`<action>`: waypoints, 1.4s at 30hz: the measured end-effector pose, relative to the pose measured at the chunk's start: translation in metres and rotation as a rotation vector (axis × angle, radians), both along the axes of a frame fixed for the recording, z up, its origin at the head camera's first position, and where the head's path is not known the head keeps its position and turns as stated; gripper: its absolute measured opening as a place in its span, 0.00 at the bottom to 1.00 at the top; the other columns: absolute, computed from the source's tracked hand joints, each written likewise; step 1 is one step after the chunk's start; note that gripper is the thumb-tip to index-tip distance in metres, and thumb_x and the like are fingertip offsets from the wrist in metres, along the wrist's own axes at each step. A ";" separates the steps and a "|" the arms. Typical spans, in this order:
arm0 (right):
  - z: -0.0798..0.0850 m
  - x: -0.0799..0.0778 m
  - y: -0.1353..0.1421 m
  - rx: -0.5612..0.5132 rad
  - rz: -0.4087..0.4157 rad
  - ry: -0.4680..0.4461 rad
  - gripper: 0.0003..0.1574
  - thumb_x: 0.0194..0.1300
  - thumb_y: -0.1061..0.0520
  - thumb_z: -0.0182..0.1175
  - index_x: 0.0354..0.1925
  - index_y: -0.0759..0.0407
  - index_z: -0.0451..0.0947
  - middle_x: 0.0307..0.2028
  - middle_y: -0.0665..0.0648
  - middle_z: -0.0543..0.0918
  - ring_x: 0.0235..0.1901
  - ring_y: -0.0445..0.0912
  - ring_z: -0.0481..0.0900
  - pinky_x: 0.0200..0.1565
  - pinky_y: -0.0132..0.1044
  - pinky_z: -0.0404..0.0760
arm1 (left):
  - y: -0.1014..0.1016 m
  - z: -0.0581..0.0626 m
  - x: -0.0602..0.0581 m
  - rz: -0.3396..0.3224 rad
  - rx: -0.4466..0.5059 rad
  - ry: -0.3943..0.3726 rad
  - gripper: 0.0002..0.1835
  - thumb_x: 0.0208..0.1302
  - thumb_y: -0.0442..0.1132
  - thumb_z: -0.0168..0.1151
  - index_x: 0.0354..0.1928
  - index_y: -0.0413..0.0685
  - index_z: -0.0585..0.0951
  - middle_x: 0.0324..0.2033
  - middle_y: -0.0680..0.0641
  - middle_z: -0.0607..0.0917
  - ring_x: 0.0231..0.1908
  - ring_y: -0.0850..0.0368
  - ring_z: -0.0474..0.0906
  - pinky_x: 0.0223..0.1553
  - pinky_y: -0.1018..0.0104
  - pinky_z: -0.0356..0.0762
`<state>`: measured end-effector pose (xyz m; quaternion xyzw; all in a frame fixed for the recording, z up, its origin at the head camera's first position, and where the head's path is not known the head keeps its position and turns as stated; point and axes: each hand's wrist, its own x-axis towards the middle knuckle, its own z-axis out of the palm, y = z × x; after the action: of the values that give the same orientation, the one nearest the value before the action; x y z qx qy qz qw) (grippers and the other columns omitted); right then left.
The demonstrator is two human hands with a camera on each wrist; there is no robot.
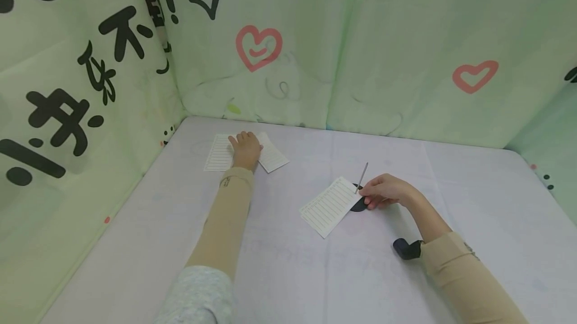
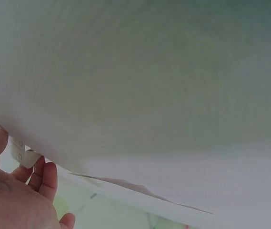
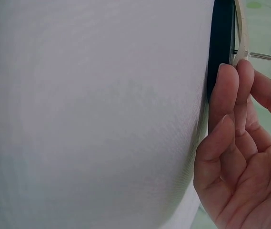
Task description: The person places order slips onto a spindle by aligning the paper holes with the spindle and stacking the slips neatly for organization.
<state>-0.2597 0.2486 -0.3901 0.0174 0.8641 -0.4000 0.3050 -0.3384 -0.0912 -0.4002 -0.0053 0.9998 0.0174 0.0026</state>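
Note:
A bill spike stands right of the middle of the table, with a round black base (image 1: pixel 359 206) and a thin upright metal rod (image 1: pixel 362 176). One lined paper slip (image 1: pixel 330 207) lies over the base, the rod rising through its upper right corner. My right hand (image 1: pixel 385 191) pinches that corner beside the rod; the right wrist view shows the fingertips (image 3: pixel 244 67) at the paper's edge, close to the base. Far left, my left hand (image 1: pixel 246 150) is over two piles of lined slips, one pile (image 1: pixel 219 153) left and another (image 1: pixel 273 154) right. Its thumb and fingers hold a bent slip (image 2: pixel 18 149).
A white cloth (image 1: pixel 279 264) covers the table. Pale green curtains (image 1: pixel 383 38) with hearts and black lettering stand along the back and both sides. A black device (image 1: pixel 407 249) sits at the right wrist, above the cloth.

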 end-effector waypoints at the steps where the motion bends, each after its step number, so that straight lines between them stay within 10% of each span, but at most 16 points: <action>1: 0.000 0.000 0.000 0.000 0.004 0.001 0.16 0.61 0.54 0.58 0.40 0.66 0.76 0.21 0.49 0.80 0.23 0.41 0.79 0.27 0.32 0.74 | 0.000 0.000 0.000 0.001 0.009 0.003 0.31 0.67 0.50 0.48 0.59 0.27 0.63 0.55 0.31 0.69 0.59 0.38 0.63 0.63 0.41 0.50; 33: -0.003 -0.002 0.001 0.023 0.001 0.026 0.13 0.62 0.54 0.57 0.36 0.64 0.77 0.20 0.50 0.80 0.22 0.42 0.79 0.26 0.32 0.75 | 0.001 -0.005 -0.013 -0.086 0.052 0.096 0.21 0.70 0.32 0.40 0.64 0.40 0.58 0.55 0.39 0.70 0.59 0.42 0.62 0.64 0.42 0.39; 42: 0.000 -0.001 0.002 0.010 0.017 0.018 0.17 0.60 0.51 0.59 0.38 0.65 0.77 0.21 0.51 0.80 0.23 0.42 0.80 0.27 0.31 0.75 | 0.002 0.003 -0.013 -0.093 0.065 0.170 0.20 0.69 0.32 0.44 0.63 0.41 0.64 0.56 0.40 0.71 0.57 0.44 0.65 0.62 0.47 0.51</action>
<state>-0.2604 0.2501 -0.3901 0.0081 0.8689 -0.3931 0.3007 -0.3512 -0.0889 -0.3975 0.0425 0.9945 0.0502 -0.0810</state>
